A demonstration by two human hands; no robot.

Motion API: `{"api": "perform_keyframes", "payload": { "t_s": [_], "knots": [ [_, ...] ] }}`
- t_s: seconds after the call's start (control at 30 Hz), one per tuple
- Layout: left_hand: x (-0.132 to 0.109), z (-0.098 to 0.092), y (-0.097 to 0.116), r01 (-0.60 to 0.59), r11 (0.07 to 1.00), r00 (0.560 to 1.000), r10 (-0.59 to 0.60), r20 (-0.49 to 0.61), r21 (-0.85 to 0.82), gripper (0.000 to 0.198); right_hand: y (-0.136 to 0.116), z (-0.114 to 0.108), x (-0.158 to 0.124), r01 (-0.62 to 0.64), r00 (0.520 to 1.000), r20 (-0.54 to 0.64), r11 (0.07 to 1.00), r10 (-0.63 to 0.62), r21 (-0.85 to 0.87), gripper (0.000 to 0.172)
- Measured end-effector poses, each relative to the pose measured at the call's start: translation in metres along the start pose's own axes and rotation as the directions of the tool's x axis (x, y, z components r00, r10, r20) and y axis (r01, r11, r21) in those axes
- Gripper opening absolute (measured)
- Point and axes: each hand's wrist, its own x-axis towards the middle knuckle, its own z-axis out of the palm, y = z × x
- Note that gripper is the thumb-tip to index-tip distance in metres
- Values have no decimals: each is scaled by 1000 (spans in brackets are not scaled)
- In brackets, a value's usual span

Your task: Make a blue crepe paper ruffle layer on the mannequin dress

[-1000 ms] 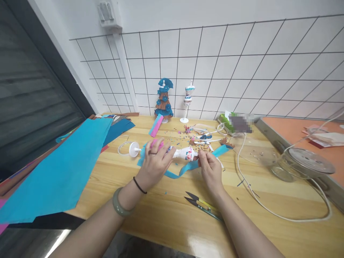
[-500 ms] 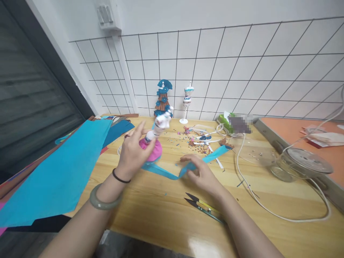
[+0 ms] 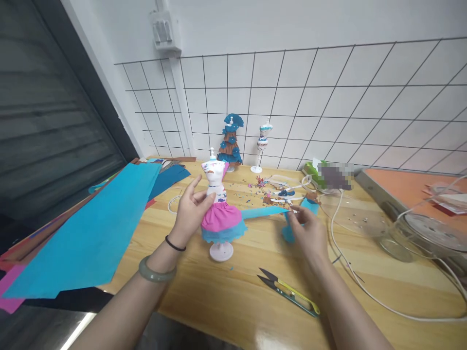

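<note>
My left hand (image 3: 193,206) grips the waist of a small white dress form (image 3: 214,176), which stands upright on a round base. A pink gathered skirt (image 3: 222,217) with a blue ruffle (image 3: 225,232) below it hangs from the form. From the skirt's right side a blue paper strip (image 3: 264,212) runs out nearly straight, its far part pinched between the thumb and fingers of my right hand (image 3: 306,226). The strip's loose end hangs beyond that hand. Thread snips (image 3: 288,293) lie on the table in front.
A dress form in a blue and brown tiered dress (image 3: 230,141) and a bare one (image 3: 262,143) stand by the wall. Coloured paper sheets (image 3: 98,228) lie left. Paper scraps (image 3: 272,197), a white cable (image 3: 365,296) and a clear jar (image 3: 401,238) are to the right.
The dress form has gone from tilted to upright, its base now on the table. My right hand has moved right, drawing the once slack blue strip out nearly straight.
</note>
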Motion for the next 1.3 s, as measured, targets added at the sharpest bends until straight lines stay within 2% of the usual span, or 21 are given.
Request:
{"api": "perform_keyframes", "payload": {
  "t_s": [0.1,0.23,0.3,0.37,0.47,0.57,0.73,0.83,0.93,1.07,1.2,1.3],
  "knots": [
    [-2,14,-6,80,987,995,-71,65,-139,95,5,-5,5,-21,996,-82,1000,22,12,41],
    [-7,33,-14,141,961,980,-101,172,-239,94,-8,-2,1,108,989,-108,993,-102,48,35],
    [-11,40,-17,171,951,968,-114,222,-257,93,-19,-3,-5,209,970,-147,973,-194,94,33],
    [-16,46,-18,197,941,956,-122,266,-276,90,-30,-6,-14,374,918,-205,913,-339,163,30],
    [-25,51,-15,218,925,945,-119,306,-312,86,-44,-13,-28,565,825,-152,798,-544,210,39],
    [-34,54,-10,214,924,941,-107,322,-317,84,-55,-16,-37,642,764,-109,734,-636,221,53],
    [-43,56,-6,205,945,930,-107,351,-256,82,-61,-18,-40,706,708,-124,691,-696,153,69],
    [-45,56,-7,213,945,924,-112,367,-249,85,-58,-18,-41,704,710,-111,700,-695,122,70],
    [-45,55,-6,255,926,915,-138,378,-280,88,-56,-16,-41,668,744,-98,732,-661,138,68],
    [-46,52,-5,365,870,879,-204,430,-333,88,-59,-15,-43,615,785,-79,756,-615,223,62],
    [-44,51,-8,461,811,844,-274,462,-361,89,-62,-15,-42,604,787,-40,755,-616,253,57],
    [-42,50,-11,501,781,829,-311,465,-372,88,-61,-14,-42,593,800,-71,766,-596,248,55]
  ]
}}
